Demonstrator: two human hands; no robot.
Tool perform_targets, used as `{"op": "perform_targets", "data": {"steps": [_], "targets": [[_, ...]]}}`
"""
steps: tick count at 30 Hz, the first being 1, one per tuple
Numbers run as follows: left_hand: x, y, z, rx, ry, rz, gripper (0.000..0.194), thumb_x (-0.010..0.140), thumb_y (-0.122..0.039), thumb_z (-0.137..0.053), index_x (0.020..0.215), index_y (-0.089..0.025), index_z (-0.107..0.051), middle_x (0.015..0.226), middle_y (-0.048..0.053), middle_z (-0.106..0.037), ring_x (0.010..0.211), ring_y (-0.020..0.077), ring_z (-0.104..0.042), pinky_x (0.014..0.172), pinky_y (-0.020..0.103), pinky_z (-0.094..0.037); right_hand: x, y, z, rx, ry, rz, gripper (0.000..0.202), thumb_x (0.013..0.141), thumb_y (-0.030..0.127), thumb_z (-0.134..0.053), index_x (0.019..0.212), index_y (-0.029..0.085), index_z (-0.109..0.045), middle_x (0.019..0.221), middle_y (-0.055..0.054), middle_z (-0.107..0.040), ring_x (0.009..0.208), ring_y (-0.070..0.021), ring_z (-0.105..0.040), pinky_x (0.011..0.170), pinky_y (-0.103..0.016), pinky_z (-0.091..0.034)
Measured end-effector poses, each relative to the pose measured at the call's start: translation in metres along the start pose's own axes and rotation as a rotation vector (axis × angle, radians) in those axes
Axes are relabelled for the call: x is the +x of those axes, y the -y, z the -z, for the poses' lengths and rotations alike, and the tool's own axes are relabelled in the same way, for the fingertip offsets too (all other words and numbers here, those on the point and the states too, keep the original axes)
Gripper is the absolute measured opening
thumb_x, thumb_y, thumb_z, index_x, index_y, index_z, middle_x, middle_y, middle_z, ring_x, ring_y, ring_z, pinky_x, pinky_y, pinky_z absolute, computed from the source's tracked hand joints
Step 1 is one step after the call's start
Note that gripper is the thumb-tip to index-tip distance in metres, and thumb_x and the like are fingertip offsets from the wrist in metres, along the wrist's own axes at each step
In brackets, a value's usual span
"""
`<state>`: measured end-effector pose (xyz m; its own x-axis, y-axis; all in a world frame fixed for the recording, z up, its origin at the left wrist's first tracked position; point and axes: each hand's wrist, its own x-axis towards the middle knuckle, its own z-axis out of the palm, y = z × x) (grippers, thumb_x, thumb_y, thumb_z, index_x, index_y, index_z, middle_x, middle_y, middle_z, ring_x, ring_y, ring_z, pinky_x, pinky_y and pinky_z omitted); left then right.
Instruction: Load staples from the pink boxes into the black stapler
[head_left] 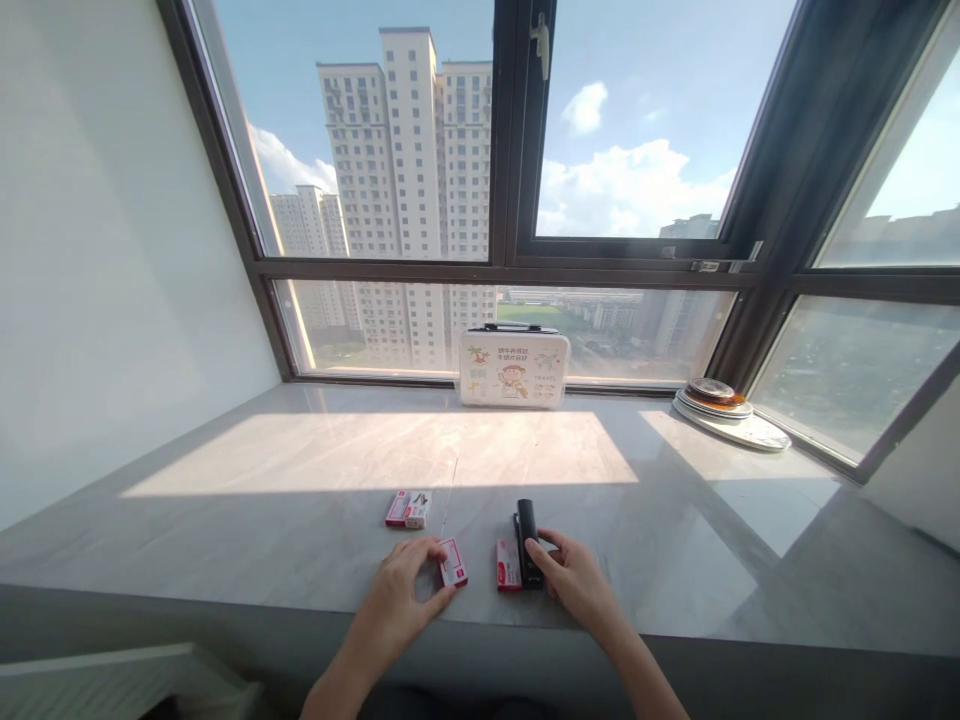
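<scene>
My left hand [405,590] has its thumb and fingers closed around a small red and white box [453,563] near the front of the marble sill. To the right, my right hand [574,575] grips a black stapler [528,545], which points away from me. Directly left of the stapler lies another red and white box [508,565], close against it. Farther back on the left, more red and white packaging [409,509] rests on the sill, with a stapler picture on its right part.
A white case [514,370] with cartoon prints stands against the window at the back. Stacked round plates or lids [731,415] sit in the back right corner. The sill's front edge [300,607] runs just before my hands. A white wall [112,250] rises at left.
</scene>
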<state>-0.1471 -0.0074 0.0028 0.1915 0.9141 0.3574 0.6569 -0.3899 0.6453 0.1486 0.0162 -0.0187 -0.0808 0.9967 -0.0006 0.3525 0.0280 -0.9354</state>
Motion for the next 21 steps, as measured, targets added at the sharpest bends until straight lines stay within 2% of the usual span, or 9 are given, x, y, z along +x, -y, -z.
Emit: {"op": "perform_targets", "data": {"steps": [4,9,11,13,16,18,19,21], "targets": [[0.023,-0.03,-0.018,-0.194,0.053,-0.052,0.041,0.08,-0.031,-0.072,0.12,-0.027,-0.06,0.123,0.006,-0.064,0.118,0.0251,-0.059,0.103,0.038,-0.047,0.0,0.001,-0.001,0.0,-0.023,0.016,0.072,0.088,0.069,-0.053,0.129,0.01,-0.062,0.052,0.001,-0.058,0.049,-0.0153,-0.052,0.048,-0.025,-0.037],[0.033,-0.053,-0.049,-0.165,0.188,-0.11,0.054,0.073,-0.028,-0.078,0.125,-0.028,-0.06,0.12,0.006,-0.065,0.113,0.0264,-0.06,0.1,0.038,-0.048,-0.002,0.007,-0.002,0.007,-0.046,-0.003,0.069,0.085,0.07,-0.055,0.123,0.014,-0.067,0.052,0.001,-0.058,0.047,-0.0151,-0.052,0.048,-0.024,-0.036],[0.034,-0.055,-0.052,-0.164,0.192,-0.116,0.065,0.071,-0.03,-0.08,0.132,-0.028,-0.057,0.125,0.007,-0.063,0.117,0.0273,-0.059,0.103,0.04,-0.047,-0.002,0.007,-0.002,0.009,-0.045,-0.007,0.068,0.085,0.07,-0.056,0.123,0.015,-0.067,0.052,0.001,-0.057,0.047,-0.0151,-0.052,0.048,-0.024,-0.036],[0.036,-0.053,-0.044,-0.177,0.155,-0.131,0.066,0.078,-0.035,-0.076,0.139,-0.03,-0.052,0.133,0.007,-0.06,0.122,0.0269,-0.056,0.106,0.041,-0.045,-0.002,0.006,-0.002,0.017,-0.035,-0.007,0.069,0.085,0.07,-0.056,0.123,0.014,-0.066,0.052,0.001,-0.057,0.047,-0.0149,-0.051,0.048,-0.024,-0.036],[0.045,-0.034,-0.017,-0.117,-0.035,-0.123,0.039,0.096,-0.036,-0.051,0.135,-0.031,-0.057,0.134,0.005,-0.06,0.125,0.0242,-0.054,0.105,0.041,-0.046,0.0,0.002,-0.003,0.035,-0.023,-0.008,0.071,0.086,0.071,-0.055,0.126,0.013,-0.064,0.053,0.002,-0.055,0.047,-0.014,-0.05,0.048,-0.024,-0.036],[0.049,-0.008,0.005,0.019,-0.202,-0.059,0.038,0.099,-0.031,-0.039,0.129,-0.031,-0.062,0.132,0.004,-0.061,0.124,0.0236,-0.053,0.104,0.041,-0.046,0.001,-0.002,-0.003,0.04,-0.024,-0.01,0.072,0.086,0.071,-0.055,0.127,0.013,-0.063,0.054,0.003,-0.055,0.048,-0.0137,-0.05,0.048,-0.023,-0.036],[0.049,0.009,0.015,0.118,-0.259,-0.013,0.039,0.098,-0.029,-0.04,0.129,-0.031,-0.064,0.134,0.004,-0.06,0.125,0.0245,-0.052,0.104,0.043,-0.045,0.001,-0.003,-0.003,0.039,-0.023,-0.009,0.072,0.086,0.071,-0.055,0.128,0.013,-0.062,0.054,0.003,-0.055,0.049,-0.0136,-0.05,0.048,-0.023,-0.036],[0.043,0.042,0.029,0.329,-0.28,0.103,0.039,0.094,-0.027,-0.047,0.128,-0.032,-0.066,0.142,0.005,-0.056,0.128,0.0291,-0.049,0.108,0.049,-0.04,0.002,-0.005,-0.003,0.033,-0.018,-0.008,0.072,0.087,0.071,-0.054,0.129,0.012,-0.062,0.055,0.003,-0.055,0.049,-0.0135,-0.05,0.048,-0.023,-0.036]]}}
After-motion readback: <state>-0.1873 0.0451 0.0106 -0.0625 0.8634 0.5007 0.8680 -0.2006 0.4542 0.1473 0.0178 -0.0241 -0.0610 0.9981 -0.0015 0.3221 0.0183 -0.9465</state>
